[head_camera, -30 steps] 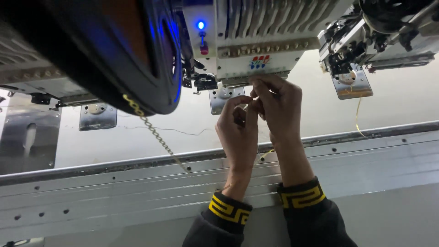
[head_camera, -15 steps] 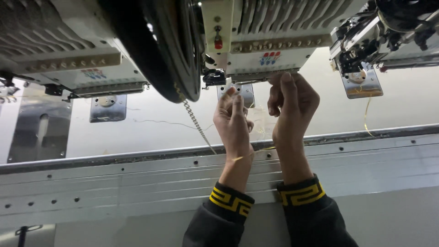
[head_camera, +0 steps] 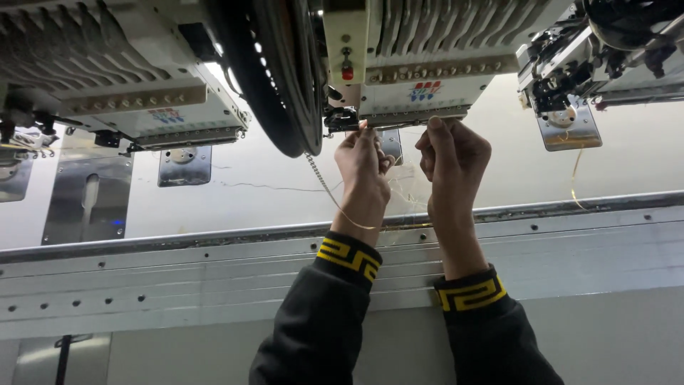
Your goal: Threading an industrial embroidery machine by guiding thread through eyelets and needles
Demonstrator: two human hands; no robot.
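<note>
Up under the sewing head (head_camera: 413, 93), both hands reach to its lower edge. Left hand (head_camera: 363, 160) has fingers pinched narrow around a thin gold thread (head_camera: 342, 210), which loops down past the wrist. Right hand (head_camera: 452, 153) is curled tight, fingertips pinching at the needle row. A black wheel (head_camera: 274, 78) hangs just left. Below runs a grey metal rail (head_camera: 142, 278).
</note>
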